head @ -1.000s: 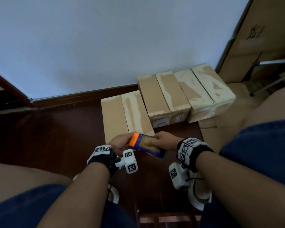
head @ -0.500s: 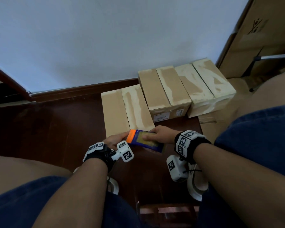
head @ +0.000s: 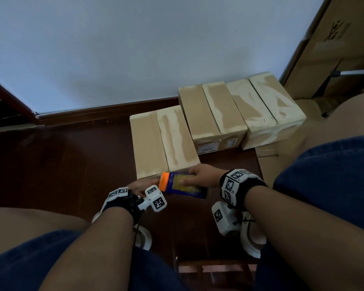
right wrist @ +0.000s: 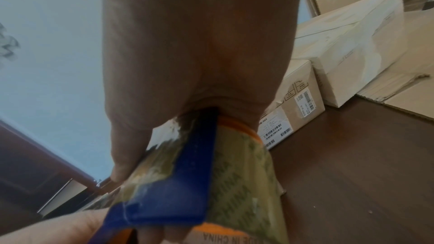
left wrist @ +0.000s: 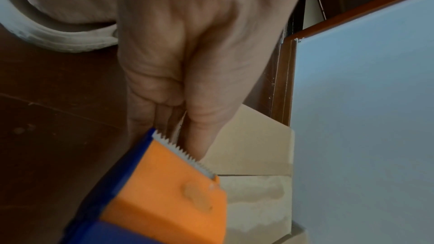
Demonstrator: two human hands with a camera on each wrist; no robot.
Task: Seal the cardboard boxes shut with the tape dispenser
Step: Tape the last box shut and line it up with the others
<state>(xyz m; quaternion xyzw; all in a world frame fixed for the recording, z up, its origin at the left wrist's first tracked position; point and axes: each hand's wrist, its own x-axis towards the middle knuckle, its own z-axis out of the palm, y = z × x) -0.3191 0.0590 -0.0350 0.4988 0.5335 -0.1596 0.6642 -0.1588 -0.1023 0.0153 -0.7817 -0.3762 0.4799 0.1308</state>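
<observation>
Your left hand (head: 142,186) pinches tape, thumb against fingers, at the near end of the nearest box (head: 163,143) on the floor (head: 57,164). Beside it, your right hand (head: 204,175) clamps the blue-and-orange tape dispenser (head: 183,184), its serrated blade (left wrist: 183,153) toward the left fingers. Two more boxes (head: 240,114) stand against the wall (head: 135,49).

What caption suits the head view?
Right hand holds tape dispenser at nearest cardboard box; left hand beside it.

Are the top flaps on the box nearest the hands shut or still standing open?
Shut. In the head view both flaps of the nearest box lie flat, meeting along the middle seam. Whether fresh tape covers that seam yet, cannot tell.
</observation>
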